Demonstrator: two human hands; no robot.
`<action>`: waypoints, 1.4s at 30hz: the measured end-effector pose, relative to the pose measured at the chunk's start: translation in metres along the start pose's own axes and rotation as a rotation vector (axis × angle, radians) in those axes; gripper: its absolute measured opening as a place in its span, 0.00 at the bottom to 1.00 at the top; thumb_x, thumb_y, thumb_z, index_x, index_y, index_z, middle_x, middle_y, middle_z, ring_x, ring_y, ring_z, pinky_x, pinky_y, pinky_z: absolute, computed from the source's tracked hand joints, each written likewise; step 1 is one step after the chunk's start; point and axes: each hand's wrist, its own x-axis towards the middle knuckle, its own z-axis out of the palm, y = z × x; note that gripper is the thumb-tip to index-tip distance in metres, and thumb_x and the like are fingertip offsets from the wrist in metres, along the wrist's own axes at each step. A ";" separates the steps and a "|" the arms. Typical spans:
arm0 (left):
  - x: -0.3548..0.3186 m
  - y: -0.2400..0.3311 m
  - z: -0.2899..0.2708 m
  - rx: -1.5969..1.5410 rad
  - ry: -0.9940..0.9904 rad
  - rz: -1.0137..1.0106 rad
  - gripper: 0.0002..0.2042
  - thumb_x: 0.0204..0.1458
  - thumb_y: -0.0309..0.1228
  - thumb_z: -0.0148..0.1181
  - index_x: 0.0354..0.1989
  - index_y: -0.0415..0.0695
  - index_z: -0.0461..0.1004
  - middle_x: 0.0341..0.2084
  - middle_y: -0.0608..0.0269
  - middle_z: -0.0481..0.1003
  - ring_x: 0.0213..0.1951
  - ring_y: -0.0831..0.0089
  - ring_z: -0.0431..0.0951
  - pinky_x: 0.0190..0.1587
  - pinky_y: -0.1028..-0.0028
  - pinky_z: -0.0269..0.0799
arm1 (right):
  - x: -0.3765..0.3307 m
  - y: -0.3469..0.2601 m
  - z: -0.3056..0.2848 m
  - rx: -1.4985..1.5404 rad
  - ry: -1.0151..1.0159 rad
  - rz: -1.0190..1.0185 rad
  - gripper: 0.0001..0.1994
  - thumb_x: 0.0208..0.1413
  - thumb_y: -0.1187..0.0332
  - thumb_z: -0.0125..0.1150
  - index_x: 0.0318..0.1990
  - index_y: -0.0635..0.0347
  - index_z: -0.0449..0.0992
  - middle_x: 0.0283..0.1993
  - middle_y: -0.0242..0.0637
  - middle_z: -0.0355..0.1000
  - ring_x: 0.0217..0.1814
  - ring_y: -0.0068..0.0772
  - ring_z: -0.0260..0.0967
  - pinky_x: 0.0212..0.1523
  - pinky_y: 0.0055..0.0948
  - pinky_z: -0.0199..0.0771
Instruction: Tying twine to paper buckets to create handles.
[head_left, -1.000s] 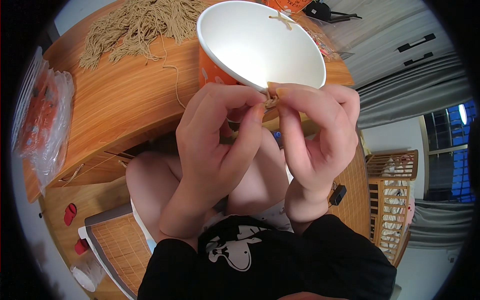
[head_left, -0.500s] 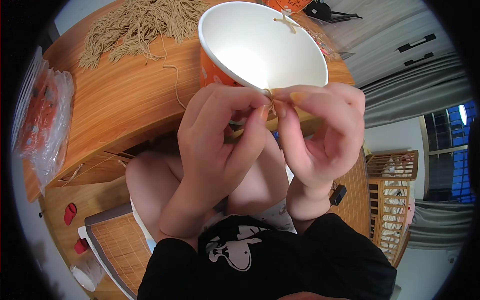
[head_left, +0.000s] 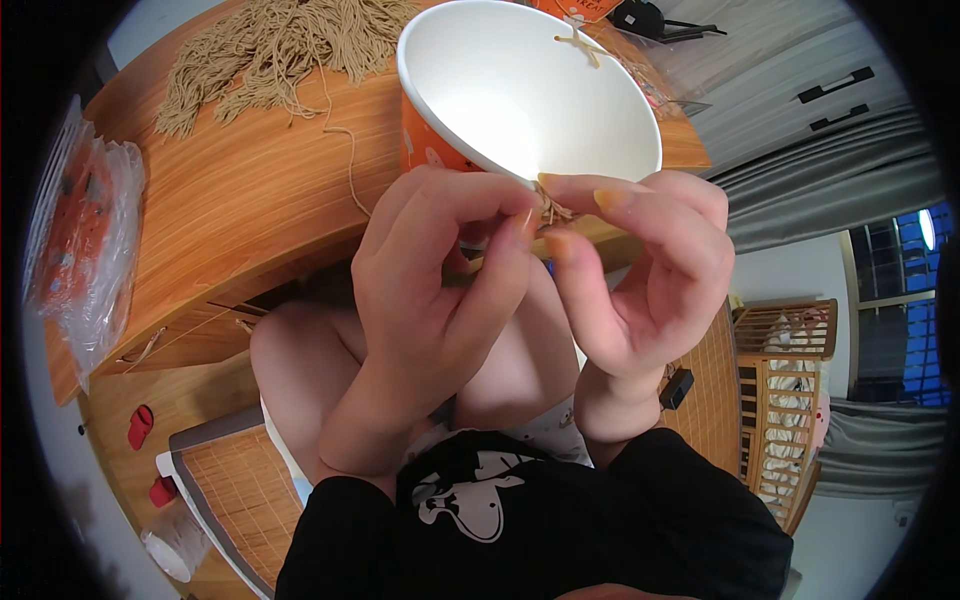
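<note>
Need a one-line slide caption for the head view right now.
Both hands, left hand and right hand, pinch a knot of tan string at the rim of a white paper bucket on a wooden table.

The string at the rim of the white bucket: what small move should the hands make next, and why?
Probably pull the two ends apart to tighten the knot. Both hands, left hand and right hand, pinch the tan string right at the white bucket's rim, fingertips nearly touching, and the string there looks bunched, not snug.

I am seeing a short tan twine piece [head_left: 551, 207] sitting knotted at the near rim of the tilted white-lined orange paper bowl [head_left: 520, 95].
</note>
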 end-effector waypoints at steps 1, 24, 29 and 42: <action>0.000 0.001 0.000 0.000 -0.001 -0.001 0.05 0.53 0.20 0.63 0.37 0.41 0.77 0.29 0.66 0.74 0.26 0.80 0.72 0.26 0.81 0.65 | 0.000 0.000 0.002 -0.001 0.000 0.001 0.16 0.41 0.73 0.74 0.41 0.51 0.81 0.36 0.19 0.79 0.38 0.27 0.67 0.46 0.26 0.59; -0.002 -0.002 0.002 -0.028 0.054 0.014 0.05 0.52 0.19 0.64 0.36 0.41 0.77 0.27 0.69 0.74 0.25 0.84 0.70 0.26 0.82 0.63 | -0.003 -0.004 0.005 0.232 0.015 0.129 0.18 0.47 0.81 0.69 0.45 0.60 0.71 0.41 0.33 0.74 0.42 0.30 0.67 0.45 0.25 0.67; -0.005 0.001 0.004 -0.101 0.045 -0.067 0.05 0.53 0.20 0.63 0.37 0.41 0.77 0.29 0.70 0.75 0.26 0.86 0.70 0.27 0.83 0.63 | -0.004 0.002 0.010 0.221 0.047 0.063 0.18 0.46 0.81 0.70 0.44 0.60 0.73 0.41 0.30 0.75 0.42 0.31 0.65 0.45 0.27 0.65; -0.009 0.002 0.009 -0.285 0.071 -0.231 0.04 0.57 0.20 0.61 0.39 0.41 0.75 0.32 0.74 0.75 0.29 0.91 0.68 0.29 0.87 0.60 | -0.004 -0.005 0.014 0.554 0.074 0.254 0.19 0.55 0.86 0.62 0.50 0.66 0.62 0.43 0.41 0.70 0.43 0.27 0.75 0.45 0.21 0.76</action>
